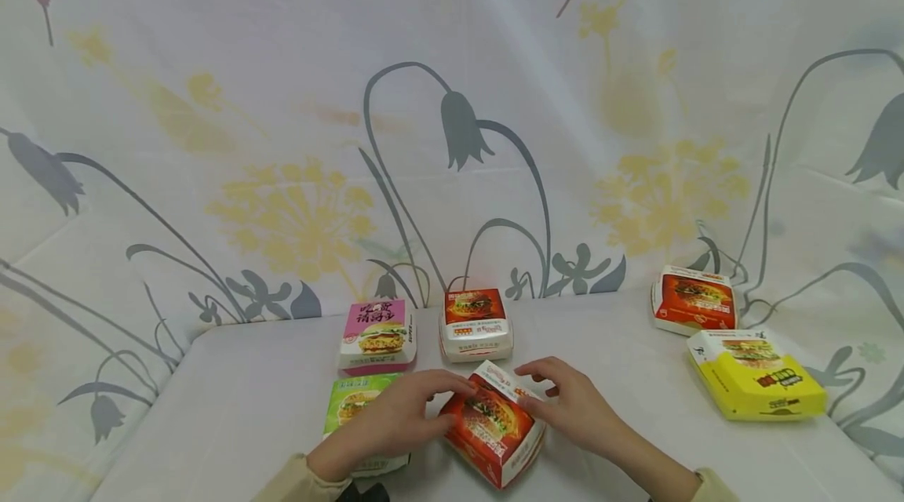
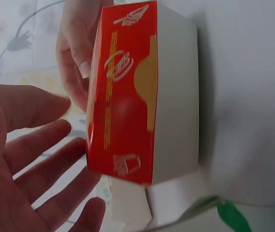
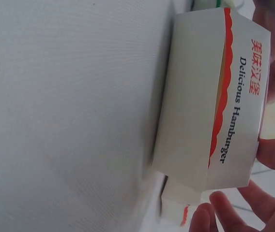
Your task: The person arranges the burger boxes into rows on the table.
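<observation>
A red burger box (image 1: 490,423) with a burger picture on its lid rests turned at an angle on the white table, between both hands. My left hand (image 1: 410,412) reaches over its left side, fingers spread and nearly straight. In the left wrist view the fingertips (image 2: 77,145) come right up to the box's red side (image 2: 123,96). On the other side is my right hand (image 1: 572,404), its thumb at the box's right edge and its fingers loosely bent past the far corner. The right wrist view shows the white side (image 3: 236,111) lettered "Delicious Hamburger".
A green box (image 1: 353,400) lies partly under my left forearm. Behind stand a pink box (image 1: 377,333) and another red box (image 1: 476,325). At the right are a third red box (image 1: 695,298) and a yellow box (image 1: 759,376). A flowered curtain (image 1: 452,196) hangs along the table's back edge.
</observation>
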`<state>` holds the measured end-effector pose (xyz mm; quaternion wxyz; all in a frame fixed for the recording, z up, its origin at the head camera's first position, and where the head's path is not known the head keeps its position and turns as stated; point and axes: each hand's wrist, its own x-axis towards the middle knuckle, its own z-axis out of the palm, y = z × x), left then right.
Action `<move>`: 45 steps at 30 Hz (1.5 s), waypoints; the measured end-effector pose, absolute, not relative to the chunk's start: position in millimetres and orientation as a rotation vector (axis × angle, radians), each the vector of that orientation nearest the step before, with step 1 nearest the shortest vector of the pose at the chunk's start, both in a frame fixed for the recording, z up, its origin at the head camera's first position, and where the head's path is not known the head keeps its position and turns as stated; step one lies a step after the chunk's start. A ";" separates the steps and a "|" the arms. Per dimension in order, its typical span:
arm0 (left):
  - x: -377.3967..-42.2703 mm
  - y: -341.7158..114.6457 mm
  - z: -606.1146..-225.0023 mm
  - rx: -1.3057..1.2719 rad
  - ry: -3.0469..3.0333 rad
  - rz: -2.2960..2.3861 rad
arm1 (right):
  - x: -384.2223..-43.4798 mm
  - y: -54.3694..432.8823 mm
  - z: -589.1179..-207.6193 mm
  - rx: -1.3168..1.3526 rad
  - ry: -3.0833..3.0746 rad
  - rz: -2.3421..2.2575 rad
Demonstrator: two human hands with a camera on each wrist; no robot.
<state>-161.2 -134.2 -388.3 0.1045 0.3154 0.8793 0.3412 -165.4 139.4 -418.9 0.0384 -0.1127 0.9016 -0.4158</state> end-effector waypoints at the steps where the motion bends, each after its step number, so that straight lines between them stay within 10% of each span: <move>1: -161.6 -133.0 -389.8 0.935 2.600 1.004 | -164.9 139.9 -418.7 -0.363 2.760 -1.274; 24: -171.1 -116.2 -392.0 0.892 2.476 1.122 | -189.2 139.4 -419.0 -0.691 2.524 -1.400; 45: -170.7 -123.7 -383.6 0.765 2.535 1.233 | -181.8 143.1 -422.3 -0.367 2.491 -1.370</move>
